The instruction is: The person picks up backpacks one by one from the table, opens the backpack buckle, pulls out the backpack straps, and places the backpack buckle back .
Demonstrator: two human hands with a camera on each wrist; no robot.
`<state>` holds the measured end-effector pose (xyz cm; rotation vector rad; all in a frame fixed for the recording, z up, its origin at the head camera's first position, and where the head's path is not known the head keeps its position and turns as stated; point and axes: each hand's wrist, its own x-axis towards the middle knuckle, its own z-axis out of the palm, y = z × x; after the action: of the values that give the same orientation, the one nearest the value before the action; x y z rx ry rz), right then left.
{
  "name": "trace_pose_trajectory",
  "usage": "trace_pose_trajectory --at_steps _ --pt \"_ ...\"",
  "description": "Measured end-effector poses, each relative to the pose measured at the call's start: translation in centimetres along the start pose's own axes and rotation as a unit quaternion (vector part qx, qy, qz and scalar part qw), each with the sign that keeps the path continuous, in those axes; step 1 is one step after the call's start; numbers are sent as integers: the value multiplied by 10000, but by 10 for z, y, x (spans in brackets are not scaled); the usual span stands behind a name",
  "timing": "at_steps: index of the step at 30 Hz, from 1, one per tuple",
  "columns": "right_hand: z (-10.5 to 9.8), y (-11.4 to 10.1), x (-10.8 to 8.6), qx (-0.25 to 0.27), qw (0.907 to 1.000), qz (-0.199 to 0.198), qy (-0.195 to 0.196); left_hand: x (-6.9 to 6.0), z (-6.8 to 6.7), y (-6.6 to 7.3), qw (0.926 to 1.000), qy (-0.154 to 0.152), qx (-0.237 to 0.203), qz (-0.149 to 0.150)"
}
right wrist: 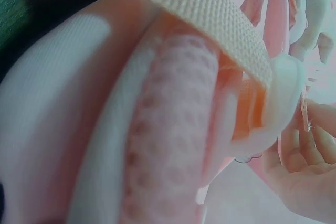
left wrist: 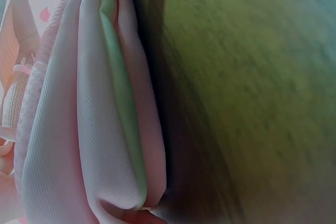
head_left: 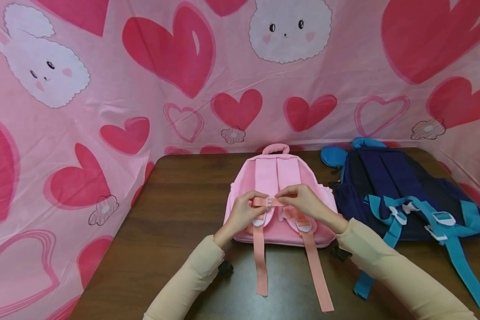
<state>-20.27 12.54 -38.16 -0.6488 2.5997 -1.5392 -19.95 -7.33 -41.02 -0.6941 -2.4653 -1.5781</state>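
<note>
A pink backpack lies on the table with its strap side up. Across its shoulder straps runs a short peach chest strap with a whitish buckle at its middle. My left hand pinches the strap left of the buckle between thumb and fingertips. On the other side, my right hand pinches the strap close to the buckle. In the right wrist view, peach webbing passes through a white strap adjuster. The left wrist view shows mostly the backpack's side.
A navy backpack with teal straps and a round blue pouch lies to the right. Two loose peach strap ends hang toward the near side of the brown table. A heart-patterned pink cloth stands behind.
</note>
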Motion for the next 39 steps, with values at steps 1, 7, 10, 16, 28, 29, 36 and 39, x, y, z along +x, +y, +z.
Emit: trace_pose_trajectory --at_steps 1,7,10,16,28,29,36,39 --pt "0 0 0 -17 10000 -39 -6 0 0 0 10000 0 20 8" --pt "1 -2 1 5 10000 -72 -69 1 1 -1 10000 -14 55 7" --pt "2 -2 2 -21 9999 -78 -90 1 2 -1 10000 -20 87 42" --pt "2 0 1 -47 9999 -55 -147 1 3 -4 9998 7 90 180" --pt "-5 5 -2 -201 9996 65 -197 -2 -1 15 10000 39 81 31" --pt "-5 6 -3 -221 9996 43 -194 -1 0 10 10000 43 66 14" --pt "-8 10 -4 -285 9993 75 -228 0 3 -3 10000 50 1 24" --pt "-9 10 -5 -174 9993 186 -256 -1 2 -2 10000 15 -39 43"
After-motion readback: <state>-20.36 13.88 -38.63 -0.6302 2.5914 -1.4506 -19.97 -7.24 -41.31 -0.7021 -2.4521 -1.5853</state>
